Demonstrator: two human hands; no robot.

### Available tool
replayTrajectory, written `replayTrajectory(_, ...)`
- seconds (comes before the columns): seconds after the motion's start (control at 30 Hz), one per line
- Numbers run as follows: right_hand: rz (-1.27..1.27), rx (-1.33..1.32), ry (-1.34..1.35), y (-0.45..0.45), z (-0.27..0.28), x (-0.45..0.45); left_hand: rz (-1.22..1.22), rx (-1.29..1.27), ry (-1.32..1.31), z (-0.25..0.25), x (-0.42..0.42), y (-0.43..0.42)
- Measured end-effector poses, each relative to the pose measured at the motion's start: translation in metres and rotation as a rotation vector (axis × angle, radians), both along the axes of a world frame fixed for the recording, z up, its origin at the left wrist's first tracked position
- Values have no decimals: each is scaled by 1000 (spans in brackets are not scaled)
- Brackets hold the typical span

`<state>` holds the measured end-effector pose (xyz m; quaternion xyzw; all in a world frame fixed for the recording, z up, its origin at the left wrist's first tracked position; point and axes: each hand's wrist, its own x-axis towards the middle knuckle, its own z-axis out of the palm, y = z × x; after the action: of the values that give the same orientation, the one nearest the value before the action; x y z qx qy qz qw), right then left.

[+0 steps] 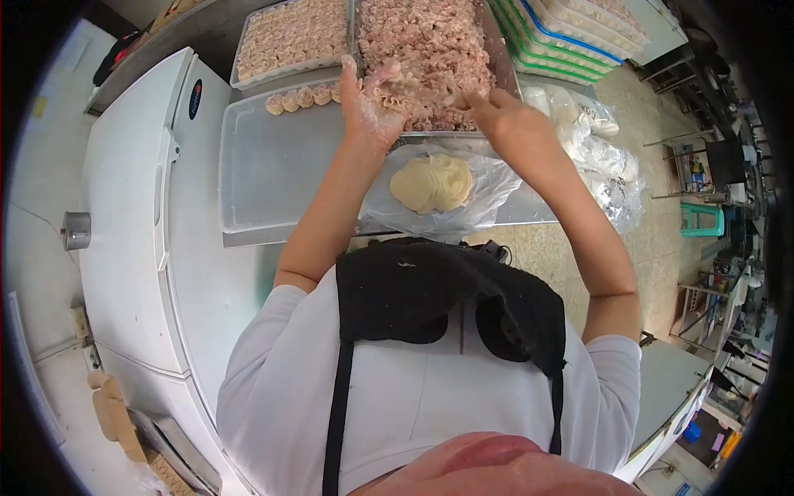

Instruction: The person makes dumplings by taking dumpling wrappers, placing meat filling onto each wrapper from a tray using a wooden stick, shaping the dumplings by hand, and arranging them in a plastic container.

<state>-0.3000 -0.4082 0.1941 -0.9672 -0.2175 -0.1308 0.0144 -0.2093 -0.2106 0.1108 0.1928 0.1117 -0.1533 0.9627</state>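
Observation:
My left hand (372,112) is cupped at the near left edge of a metal tray of minced meat filling (430,41). Curled in its floury fingers is a thin, pleated dumpling wrapper (392,104), with some meat around it. Over the tray's near right corner, my right hand (511,124) has its fingers closed. A narrow thing, blurred against the meat, seems to extend from them; its kind cannot be made out. Between my forearms, a stack of round pale wrappers (432,183) lies on a clear plastic sheet (490,192).
Left of the meat, a short row of filled dumplings (303,98) sits in a translucent tray (281,169). Behind it stands a full dumpling tray (294,40). Stacked trays (562,50) and white plastic bags (608,157) are at right. A white fridge (132,207) stands left.

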Motion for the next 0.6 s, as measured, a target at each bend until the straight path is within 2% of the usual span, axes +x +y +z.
replayTrajectory(0.07, 27, -12, 2, -19, 0, 13, 19, -68, -28, -35, 28, 5)
replayTrajectory(0.13, 13, -87, 1, -48, 13, 31, -184, -569, -209, -46, 32, 26)
replayTrajectory(0.17, -31, -195, 53, -63, 15, 39, -72, -392, -191, -46, 32, 26)
replayTrajectory(0.23, -121, -409, 153, -87, 15, 54, 150, -34, -151, -1, 6, 23)
replayTrajectory(0.27, -115, -439, 140, -95, 7, 59, 98, -25, -221, 0, 2, 24)
replayTrajectory(0.33, -105, -499, 115, -108, -23, 64, 53, 359, -359, 8, -10, 28)
replayTrajectory(0.43, 30, -374, 97, -109, -47, 60, 78, 982, -637, 5, -10, 29)
replayTrajectory(0.47, 20, -365, 218, -111, -46, 61, 102, 1203, -732, -1, -11, 29)
replayTrajectory(0.57, -47, -200, 418, -127, -48, 68, 23, 1487, -789, -21, -12, 30)
replayTrajectory(0.6, -68, -42, 576, -133, -42, 71, 28, 1499, -775, -19, -17, 25)
